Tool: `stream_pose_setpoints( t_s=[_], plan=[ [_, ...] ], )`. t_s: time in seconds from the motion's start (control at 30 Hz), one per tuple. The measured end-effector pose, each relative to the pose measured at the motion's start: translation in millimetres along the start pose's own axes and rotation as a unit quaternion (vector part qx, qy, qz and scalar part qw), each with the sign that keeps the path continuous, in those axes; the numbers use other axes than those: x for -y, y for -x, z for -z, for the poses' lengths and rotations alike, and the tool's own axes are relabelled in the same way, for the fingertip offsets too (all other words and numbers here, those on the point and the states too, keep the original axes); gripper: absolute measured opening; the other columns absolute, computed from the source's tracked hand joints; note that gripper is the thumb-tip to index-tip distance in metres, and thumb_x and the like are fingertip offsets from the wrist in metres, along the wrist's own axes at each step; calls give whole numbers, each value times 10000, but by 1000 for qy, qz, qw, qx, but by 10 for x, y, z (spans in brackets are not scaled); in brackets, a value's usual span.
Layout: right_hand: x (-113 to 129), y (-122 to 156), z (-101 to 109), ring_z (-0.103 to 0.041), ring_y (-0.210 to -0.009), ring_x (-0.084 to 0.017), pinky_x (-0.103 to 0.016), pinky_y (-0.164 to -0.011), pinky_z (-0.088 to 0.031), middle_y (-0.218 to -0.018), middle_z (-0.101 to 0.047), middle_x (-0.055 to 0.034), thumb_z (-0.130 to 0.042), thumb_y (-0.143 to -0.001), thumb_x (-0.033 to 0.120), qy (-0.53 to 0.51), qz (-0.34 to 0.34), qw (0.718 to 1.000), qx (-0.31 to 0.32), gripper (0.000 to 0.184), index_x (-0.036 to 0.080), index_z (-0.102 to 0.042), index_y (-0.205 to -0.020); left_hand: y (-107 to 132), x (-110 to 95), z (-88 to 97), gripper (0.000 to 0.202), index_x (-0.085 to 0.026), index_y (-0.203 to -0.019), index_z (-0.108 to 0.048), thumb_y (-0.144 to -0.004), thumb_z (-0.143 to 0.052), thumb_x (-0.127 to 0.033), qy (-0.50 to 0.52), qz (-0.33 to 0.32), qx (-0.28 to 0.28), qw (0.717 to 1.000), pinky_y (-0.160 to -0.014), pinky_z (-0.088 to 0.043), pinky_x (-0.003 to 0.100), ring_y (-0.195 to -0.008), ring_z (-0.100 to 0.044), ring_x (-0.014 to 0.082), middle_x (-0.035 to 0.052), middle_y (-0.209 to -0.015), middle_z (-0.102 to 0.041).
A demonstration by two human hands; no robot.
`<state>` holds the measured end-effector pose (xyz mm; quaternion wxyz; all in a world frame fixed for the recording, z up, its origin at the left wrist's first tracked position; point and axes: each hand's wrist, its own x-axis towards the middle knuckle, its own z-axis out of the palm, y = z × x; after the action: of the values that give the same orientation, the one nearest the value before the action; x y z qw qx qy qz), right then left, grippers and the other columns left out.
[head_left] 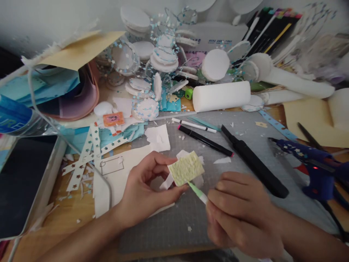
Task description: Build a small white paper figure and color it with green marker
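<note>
Between the thumb and fingers of my left hand (148,185) is a small pale yellow rectangular piece (187,169) with a crinkled surface and ragged white bits sticking out around it. My right hand (242,214) is closed around a marker (198,193) with a light green tip end and a white body. The marker's tip touches the lower edge of the yellow piece. Beneath both hands lies a grey cutting mat (163,233). Left of the piece rests a cream paper sheet (109,193) bearing a drawn rectangle.
A black marker (205,141), a white marker (194,125) and a black cutter-like tool (253,165) lie beyond my hands. A blue glue gun (313,160) with a red light is at right. A tablet (24,182) sits left. White discs and a white roll (221,96) crowd the back.
</note>
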<state>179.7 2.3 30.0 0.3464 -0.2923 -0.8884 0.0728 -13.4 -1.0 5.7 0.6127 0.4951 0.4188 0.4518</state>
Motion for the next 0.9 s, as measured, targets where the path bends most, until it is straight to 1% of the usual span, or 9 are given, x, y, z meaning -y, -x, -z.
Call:
stream_pose_setpoints(
  t_s=[0.13,0.37,0.43,0.53,0.73,0.9],
  plan=[
    [12,2,-3,-327,-385,-77,-265,-392,-288,-423,-473,54,-546,-707,12,11,-5,1000,-21,329,194,-382,-488,-3,17,6,370,-210,-971,-558,-690,-776,-108,-19,0,-7,1000,-708,-514,175,-755,-660,104,6,-830,-712],
    [-15,-13,-28,-377,-410,-90,-266,-405,-335,-452,-476,49,-558,-693,5,11,27,999,-36,273,206,-442,-548,0,-1,-1,352,-195,-950,-566,-684,-781,-113,-18,3,-9,1000,-694,-523,183,-746,-664,115,18,-823,-714],
    [-25,-16,-33,-385,-400,-94,-271,-391,-329,-440,-469,49,-554,-681,3,8,35,999,-39,269,209,-442,-548,3,-8,-5,345,-195,-940,-565,-683,-780,-110,-8,9,-10,1000,-696,-527,186,-742,-664,114,17,-816,-713],
    [-30,-12,-35,-388,-383,-92,-274,-379,-320,-447,-473,47,-546,-688,9,9,24,999,-36,275,214,-430,-548,-1,-6,-7,346,-199,-938,-562,-685,-778,-104,7,15,-7,1000,-690,-529,181,-740,-662,110,11,-807,-710],
    [-27,-27,-56,-386,-366,-87,-273,-380,-308,-442,-484,50,-541,-650,-11,-12,18,999,-48,286,213,-407,-534,-10,-11,-13,352,-197,-942,-567,-680,-779,-97,3,11,-6,1000,-691,-521,166,-735,-658,100,9,-809,-713],
    [-32,-53,-53,-383,-371,-83,-260,-393,-308,-443,-489,57,-546,-667,-5,-28,21,999,-42,290,213,-410,-534,-8,-29,-26,340,-185,-933,-571,-677,-776,-97,-2,9,-9,1000,-684,-518,164,-720,-656,97,11,-793,-713]
  ],
)
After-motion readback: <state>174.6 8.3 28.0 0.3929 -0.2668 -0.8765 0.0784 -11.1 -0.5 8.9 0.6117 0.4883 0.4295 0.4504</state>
